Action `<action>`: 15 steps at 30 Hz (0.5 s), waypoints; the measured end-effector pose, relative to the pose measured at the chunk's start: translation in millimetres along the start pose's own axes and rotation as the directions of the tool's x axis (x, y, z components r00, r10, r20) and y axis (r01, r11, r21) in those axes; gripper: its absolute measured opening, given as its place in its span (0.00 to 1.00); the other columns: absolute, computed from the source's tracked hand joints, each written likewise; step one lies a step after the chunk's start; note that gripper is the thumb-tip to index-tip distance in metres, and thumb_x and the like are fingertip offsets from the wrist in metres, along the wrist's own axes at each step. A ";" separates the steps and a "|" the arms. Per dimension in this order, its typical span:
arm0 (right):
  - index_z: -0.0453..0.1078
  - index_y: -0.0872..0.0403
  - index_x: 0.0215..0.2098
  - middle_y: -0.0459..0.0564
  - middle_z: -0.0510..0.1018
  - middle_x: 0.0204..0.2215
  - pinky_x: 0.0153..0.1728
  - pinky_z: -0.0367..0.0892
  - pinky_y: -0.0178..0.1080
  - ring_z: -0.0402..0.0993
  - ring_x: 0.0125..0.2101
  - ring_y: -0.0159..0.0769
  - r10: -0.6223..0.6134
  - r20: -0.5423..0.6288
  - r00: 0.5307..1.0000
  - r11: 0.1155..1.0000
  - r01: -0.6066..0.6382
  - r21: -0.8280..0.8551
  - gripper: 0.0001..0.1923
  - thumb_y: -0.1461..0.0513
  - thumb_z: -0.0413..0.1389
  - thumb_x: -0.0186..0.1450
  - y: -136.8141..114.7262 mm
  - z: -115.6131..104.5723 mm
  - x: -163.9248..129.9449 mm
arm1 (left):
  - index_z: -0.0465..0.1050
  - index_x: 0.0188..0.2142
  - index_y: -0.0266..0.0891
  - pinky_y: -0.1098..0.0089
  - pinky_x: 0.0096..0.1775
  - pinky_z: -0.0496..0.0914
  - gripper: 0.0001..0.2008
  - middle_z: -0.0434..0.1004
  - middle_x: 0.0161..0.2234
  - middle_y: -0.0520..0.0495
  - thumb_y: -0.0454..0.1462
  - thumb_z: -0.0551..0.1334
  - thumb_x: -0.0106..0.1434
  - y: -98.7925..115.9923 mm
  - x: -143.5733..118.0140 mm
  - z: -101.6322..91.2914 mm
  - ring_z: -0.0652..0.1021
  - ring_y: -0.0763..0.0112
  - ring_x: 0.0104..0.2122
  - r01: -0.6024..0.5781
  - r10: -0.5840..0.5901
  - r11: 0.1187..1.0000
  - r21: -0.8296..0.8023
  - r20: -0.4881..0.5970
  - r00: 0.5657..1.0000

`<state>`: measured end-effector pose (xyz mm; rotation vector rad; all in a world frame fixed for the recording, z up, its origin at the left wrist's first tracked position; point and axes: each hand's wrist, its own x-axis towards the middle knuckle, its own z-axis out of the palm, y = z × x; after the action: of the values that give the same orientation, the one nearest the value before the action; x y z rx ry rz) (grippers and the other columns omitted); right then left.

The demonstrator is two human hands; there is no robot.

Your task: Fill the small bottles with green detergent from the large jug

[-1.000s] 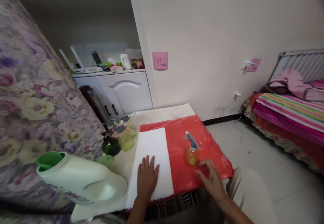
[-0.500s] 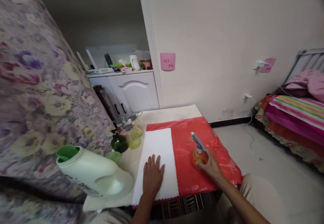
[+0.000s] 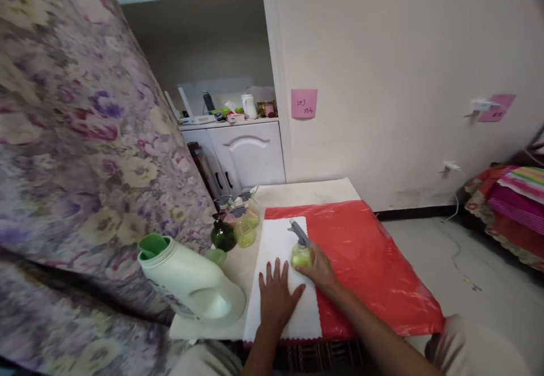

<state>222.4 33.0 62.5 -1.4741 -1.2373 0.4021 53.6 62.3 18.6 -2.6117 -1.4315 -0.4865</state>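
My left hand (image 3: 277, 295) lies flat, fingers spread, on a white cloth (image 3: 278, 240) spread over the left part of a red plastic sheet (image 3: 369, 251). My right hand (image 3: 319, 269) grips a small clear yellow-green spray bottle (image 3: 301, 253) with a grey trigger head, standing on the white cloth just right of my left hand. The bottle is upright, its nozzle pointing left and away.
A large pale green detergent jug (image 3: 187, 279) with an open top stands at the table's left front, its green cap (image 3: 215, 256) beside it. Several small spray bottles (image 3: 236, 225) cluster behind. A floral covering (image 3: 76, 155) rises on the left. White cabinet (image 3: 249, 152) behind, bed (image 3: 514, 200) far right.
My right hand took hold of the spray bottle on the red sheet and carried it left onto the white cloth. My left hand stayed flat on the cloth.
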 end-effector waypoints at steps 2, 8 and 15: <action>0.64 0.52 0.52 0.55 0.75 0.47 0.50 0.66 0.51 0.71 0.48 0.50 -0.006 0.016 1.000 1.000 0.006 -0.003 0.34 0.60 0.65 0.48 6.1 4.0 0.2 | 0.55 0.63 0.42 0.41 0.58 0.50 0.37 0.53 0.65 0.38 0.59 0.51 0.60 -0.6 -0.7 0.9 0.54 0.41 0.63 0.001 -0.001 1.000 -0.008 0.002 1.000; 0.66 0.54 0.50 0.52 0.77 0.41 0.44 0.69 0.49 0.74 0.42 0.47 0.026 0.023 0.999 0.999 -0.025 -0.022 0.32 0.59 0.64 0.47 14.2 -5.7 10.0 | 0.55 0.63 0.42 0.41 0.58 0.50 0.37 0.53 0.65 0.39 0.58 0.51 0.60 -1.8 -2.6 2.5 0.54 0.42 0.63 -0.003 0.003 1.000 -0.026 -0.015 1.000; 0.65 0.54 0.51 0.52 0.76 0.42 0.45 0.68 0.49 0.73 0.42 0.46 0.055 -0.049 0.997 0.998 -0.055 -0.009 0.31 0.57 0.62 0.50 0.7 -20.4 31.1 | 0.56 0.63 0.41 0.40 0.58 0.51 0.37 0.53 0.65 0.37 0.57 0.52 0.60 -1.4 -4.4 3.2 0.54 0.40 0.63 0.001 -0.002 1.000 -0.018 -0.018 1.000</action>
<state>251.1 48.8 80.0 -1.5205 -1.1636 0.3950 51.0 60.4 14.0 -2.6132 -1.4302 -0.5240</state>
